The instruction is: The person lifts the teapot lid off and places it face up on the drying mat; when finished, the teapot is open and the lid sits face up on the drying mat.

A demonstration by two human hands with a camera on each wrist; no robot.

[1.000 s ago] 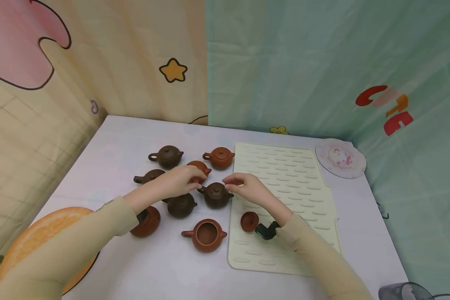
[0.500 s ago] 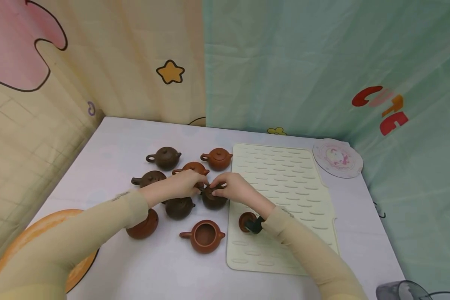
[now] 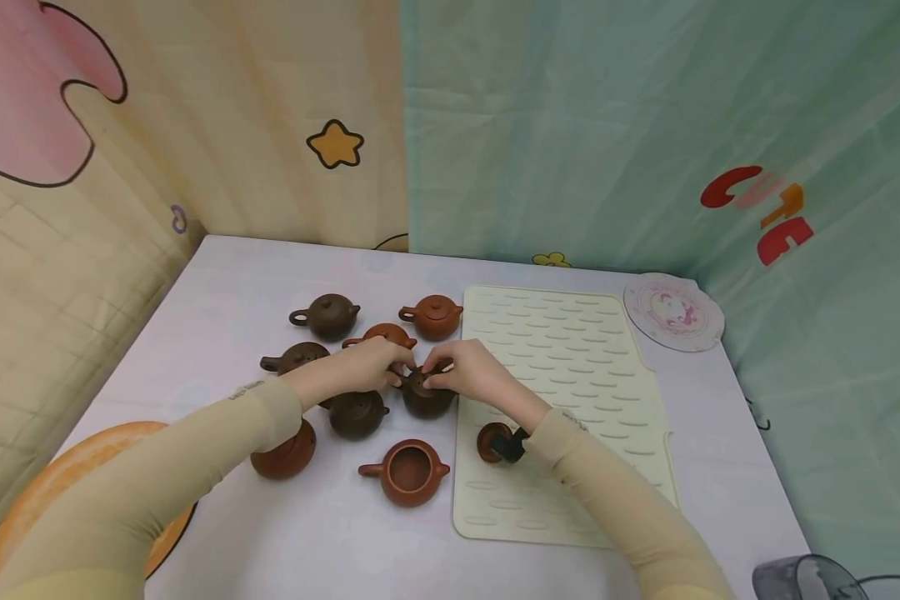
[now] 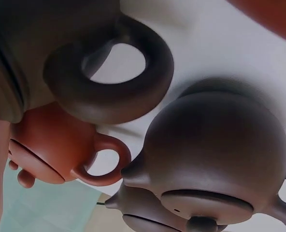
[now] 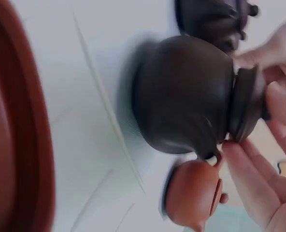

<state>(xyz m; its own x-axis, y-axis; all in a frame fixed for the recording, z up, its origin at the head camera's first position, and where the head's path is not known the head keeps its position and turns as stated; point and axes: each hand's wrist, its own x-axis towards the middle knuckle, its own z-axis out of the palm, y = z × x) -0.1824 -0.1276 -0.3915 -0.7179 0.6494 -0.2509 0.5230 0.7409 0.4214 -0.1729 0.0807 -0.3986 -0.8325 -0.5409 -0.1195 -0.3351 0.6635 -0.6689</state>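
Note:
In the head view a dark brown teapot (image 3: 426, 402) stands at the left edge of the cream mat, between my hands. Its lid (image 5: 247, 104) sits slightly lifted from the body in the right wrist view, with a narrow gap. My right hand (image 3: 468, 373) pinches this lid from the right. From the left, my left hand (image 3: 363, 365) grips its other side with fingertips; part of that grasp is hidden. The same pot's looped handle (image 4: 133, 101) shows large in the left wrist view. A round reddish lid (image 3: 489, 442) lies on the mat below my right wrist.
An open reddish teapot (image 3: 408, 473) without its lid stands in front. Several lidded teapots stand left and behind, including a dark one (image 3: 356, 414) close to my left wrist. The ridged cream mat (image 3: 570, 400) covers the right. A pink plate-shaped mat (image 3: 673, 312) lies at the far corner.
My hands have come together over the dark brown teapot and taken hold of its lid. Over the last half second they have barely shifted.

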